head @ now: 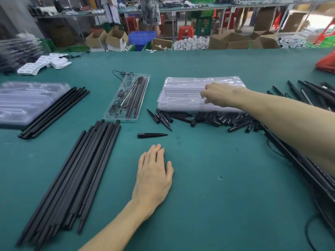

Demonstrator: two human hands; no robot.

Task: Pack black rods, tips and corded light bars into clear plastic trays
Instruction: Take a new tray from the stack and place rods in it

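The left hand (154,171) lay flat on the green bench (217,187), palm down with its fingers straight and close together, holding nothing; just beyond its fingertips a single black tip (152,135) lay on its side, point to the right; the right hand (217,95) reached out over a stack of clear trays (181,93) at the middle right, fingers bent down onto the top tray, though whether they actually gripped it or only touched it could not be told; the right forearm crossed above a loose pile of tips (208,118) heaped against the near edge of that stack and hid part of it; further right, corded light bars (306,169) lay in a dark heap, partly under the same forearm, with cords looping toward the bench edge; left of the stack sat one filled tray (126,98), holding rods, a bar and a coiled cord, set at a slight slant; nearest on the left lay a long bundle of black rods (72,178) running diagonally, and a second rod bundle (54,113) leaned against another tray stack (27,102), blurred, at the far left; white packets (45,62) sat in the far left corner; beyond the bench stood cardboard boxes (116,40) and a blue crate (142,38) on the floor.
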